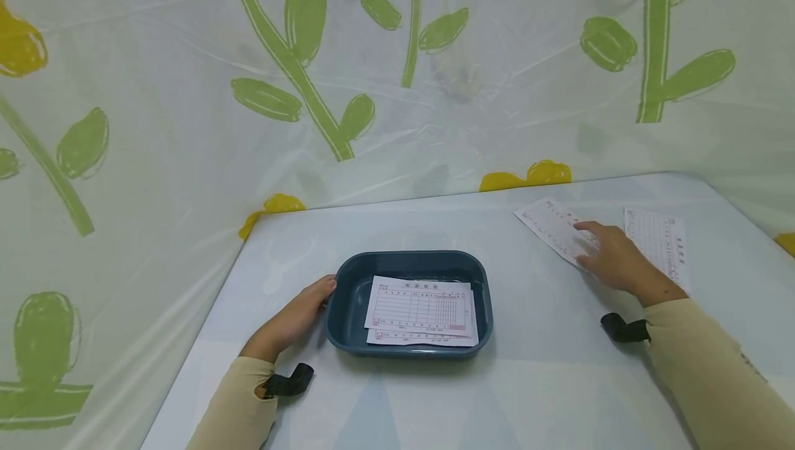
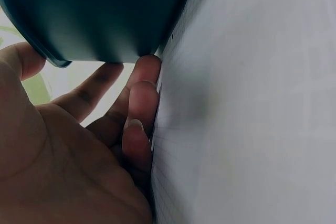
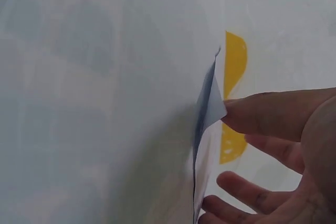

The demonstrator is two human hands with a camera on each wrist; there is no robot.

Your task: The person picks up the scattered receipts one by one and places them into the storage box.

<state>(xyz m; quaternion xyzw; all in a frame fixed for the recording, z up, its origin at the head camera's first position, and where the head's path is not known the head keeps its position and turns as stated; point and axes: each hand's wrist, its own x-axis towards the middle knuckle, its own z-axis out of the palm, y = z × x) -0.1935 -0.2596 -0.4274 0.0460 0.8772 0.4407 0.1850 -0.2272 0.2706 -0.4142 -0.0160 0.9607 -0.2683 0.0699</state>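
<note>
The counter (image 1: 546, 367), covered in pale sheeting, carries a dark blue tray (image 1: 348, 298) near its middle. Two printed forms (image 1: 419, 312) lie stacked inside the tray. My left hand (image 1: 292, 322) rests against the tray's left wall, fingers (image 2: 144, 98) relaxed and straight, gripping nothing. At far right, my right hand (image 1: 611, 257) presses flat on a loose form (image 1: 549, 226), fingers (image 3: 273, 111) extended, lifting one edge. Another form (image 1: 661, 243) lies just right of that hand.
</note>
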